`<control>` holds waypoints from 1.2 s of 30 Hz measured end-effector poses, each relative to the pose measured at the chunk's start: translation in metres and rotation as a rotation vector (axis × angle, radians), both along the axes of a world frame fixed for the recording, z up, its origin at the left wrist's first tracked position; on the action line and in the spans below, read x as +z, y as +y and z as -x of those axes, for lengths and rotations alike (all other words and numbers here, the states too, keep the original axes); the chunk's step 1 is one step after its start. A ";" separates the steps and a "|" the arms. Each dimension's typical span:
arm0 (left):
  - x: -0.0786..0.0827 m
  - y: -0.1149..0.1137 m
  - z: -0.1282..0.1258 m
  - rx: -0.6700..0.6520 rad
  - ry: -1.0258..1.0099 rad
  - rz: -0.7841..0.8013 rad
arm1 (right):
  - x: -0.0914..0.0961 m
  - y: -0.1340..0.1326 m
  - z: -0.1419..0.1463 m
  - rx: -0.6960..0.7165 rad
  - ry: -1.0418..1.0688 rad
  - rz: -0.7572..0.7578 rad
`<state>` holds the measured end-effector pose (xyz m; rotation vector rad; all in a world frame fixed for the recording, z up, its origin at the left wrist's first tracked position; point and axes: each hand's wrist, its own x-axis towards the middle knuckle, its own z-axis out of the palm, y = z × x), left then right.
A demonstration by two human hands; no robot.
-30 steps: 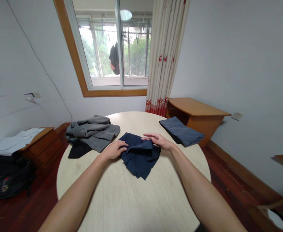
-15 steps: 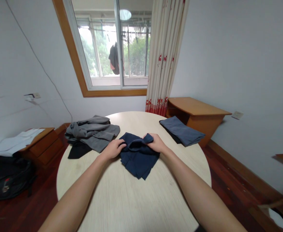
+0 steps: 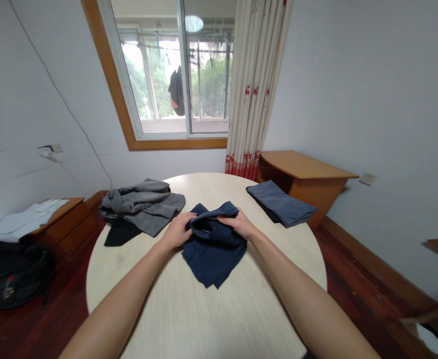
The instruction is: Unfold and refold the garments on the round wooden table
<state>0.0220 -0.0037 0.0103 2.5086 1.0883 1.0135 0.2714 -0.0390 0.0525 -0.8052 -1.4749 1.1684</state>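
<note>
A dark navy garment [image 3: 215,257] lies bunched on the round table, its lower corners pointing toward me. Its upper edge, a band like a waistband or collar, gapes open between my hands; which kind of garment it is, I cannot tell. At the band's left end, my left hand [image 3: 180,229] grips the cloth with curled fingers. My right hand [image 3: 239,224] pinches the band on the other side, thumb laid across it and the other fingers hidden behind the fabric.
Crumpled grey clothing [image 3: 144,202] with a black piece [image 3: 123,232] under it sits at the table's left. Folded grey-blue cloth [image 3: 282,202] lies at the right edge of the pale table [image 3: 204,324]. Beyond stand a wooden desk [image 3: 308,167] and a curtain [image 3: 254,89].
The band has been lifted and spread, so its opening faces me more. The garment's lower part has shifted slightly toward me and to the left. Both hands keep their hold.
</note>
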 end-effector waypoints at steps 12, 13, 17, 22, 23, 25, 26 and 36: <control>0.022 0.001 0.012 0.156 -0.227 0.230 | -0.005 0.030 -0.025 -0.297 0.510 0.168; 0.025 0.002 0.014 0.154 -0.322 0.281 | -0.009 0.035 -0.029 -0.380 0.455 0.147; 0.034 0.004 0.016 0.100 -0.708 0.570 | -0.026 0.041 -0.036 -0.481 0.077 0.075; 0.037 -0.007 0.001 -0.003 -0.881 0.681 | -0.028 0.023 -0.013 -0.119 -0.201 -0.121; 0.038 -0.011 -0.003 -0.041 -0.868 0.690 | -0.028 0.018 -0.007 -0.049 -0.249 -0.184; 0.040 -0.020 -0.011 -0.123 -0.798 0.705 | -0.027 0.012 0.003 0.029 -0.315 -0.270; 0.041 -0.025 -0.014 -0.165 -0.747 0.710 | -0.028 0.010 0.006 0.039 -0.333 -0.289; 0.047 -0.042 -0.027 -0.329 -0.329 0.505 | -0.029 0.012 0.011 -0.181 -0.297 -0.323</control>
